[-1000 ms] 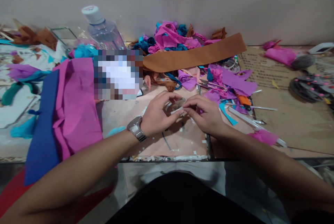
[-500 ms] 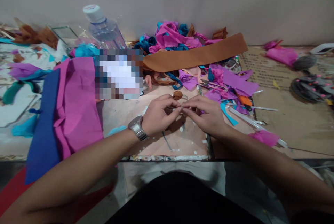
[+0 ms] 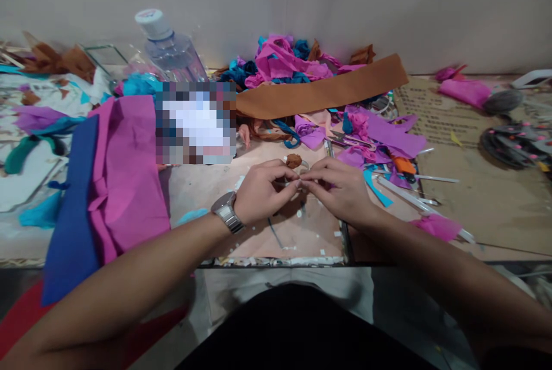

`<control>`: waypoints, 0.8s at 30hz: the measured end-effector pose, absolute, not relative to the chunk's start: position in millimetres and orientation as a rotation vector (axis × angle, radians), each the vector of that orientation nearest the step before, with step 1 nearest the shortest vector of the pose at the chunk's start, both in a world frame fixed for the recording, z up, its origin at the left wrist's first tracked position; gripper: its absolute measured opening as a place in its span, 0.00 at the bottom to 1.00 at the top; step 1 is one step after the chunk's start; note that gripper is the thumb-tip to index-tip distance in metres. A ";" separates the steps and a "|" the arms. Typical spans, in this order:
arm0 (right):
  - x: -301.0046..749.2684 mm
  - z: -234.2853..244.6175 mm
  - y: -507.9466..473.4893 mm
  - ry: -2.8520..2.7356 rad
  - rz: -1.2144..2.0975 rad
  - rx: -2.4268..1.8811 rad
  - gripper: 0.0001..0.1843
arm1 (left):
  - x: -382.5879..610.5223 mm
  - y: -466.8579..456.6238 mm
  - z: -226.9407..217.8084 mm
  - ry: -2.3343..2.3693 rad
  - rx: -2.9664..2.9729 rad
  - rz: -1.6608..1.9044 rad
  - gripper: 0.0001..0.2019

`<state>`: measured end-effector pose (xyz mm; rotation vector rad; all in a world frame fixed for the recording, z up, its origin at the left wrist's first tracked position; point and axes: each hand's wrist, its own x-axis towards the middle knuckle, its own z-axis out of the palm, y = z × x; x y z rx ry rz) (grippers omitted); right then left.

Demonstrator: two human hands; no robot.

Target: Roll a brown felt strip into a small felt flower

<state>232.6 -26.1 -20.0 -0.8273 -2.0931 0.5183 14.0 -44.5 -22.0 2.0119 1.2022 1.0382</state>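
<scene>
My left hand (image 3: 263,190), with a metal watch (image 3: 227,212) on its wrist, and my right hand (image 3: 340,189) meet fingertip to fingertip over the middle of the table. Both are pinched shut on a small pale piece that is mostly hidden between the fingers. A small brown paper rosette on a ring (image 3: 294,160) lies just beyond the fingertips. Under my hands lies a beige sheet (image 3: 297,232) dotted with white scraps.
Folded magenta and blue paper (image 3: 121,174) lies at the left, a water bottle (image 3: 170,48) behind it. A brown paper strip (image 3: 321,94) and crumpled pink and teal scraps (image 3: 284,62) sit at the back. Purple scraps, scissors (image 3: 349,140) and white sticks (image 3: 409,197) lie at the right.
A second ago the hands were slightly apart with a white strip and a clear ring showing between them. They have closed together, hiding it, and the brown rosette now shows beyond them.
</scene>
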 end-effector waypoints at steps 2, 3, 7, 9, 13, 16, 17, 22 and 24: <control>232.8 -21.0 -26.1 -2.103 0.521 -0.830 0.05 | 13.7 -44.7 -21.2 1.198 2.028 1.004 0.07; 233.0 -21.7 -26.0 -2.107 0.509 -0.821 0.05 | 13.5 -44.6 -20.9 1.194 2.036 0.991 0.07; 234.0 -24.0 -24.8 -2.119 0.444 -0.790 0.06 | 13.1 -43.8 -20.7 1.183 2.041 1.005 0.10; 234.4 -24.2 -24.3 -2.125 0.444 -0.797 0.05 | 13.1 -43.5 -20.8 1.180 2.037 1.014 0.10; 233.8 -22.5 -24.3 -2.156 0.482 -0.823 0.05 | 13.5 -43.8 -21.1 1.180 2.027 1.023 0.10; 232.3 -21.3 -25.5 -2.174 0.502 -0.826 0.05 | 14.0 -44.5 -20.9 1.169 2.009 1.025 0.10; 231.8 -21.1 -26.2 -2.180 0.503 -0.830 0.06 | 14.2 -44.6 -20.5 1.164 2.001 1.025 0.11; 229.3 -22.2 -30.7 -2.197 0.451 -0.859 0.08 | 14.5 -43.2 -14.9 1.121 1.896 1.023 0.10; 228.7 -22.8 -31.2 -2.194 0.421 -0.845 0.10 | 14.5 -42.7 -11.7 1.114 1.841 1.007 0.10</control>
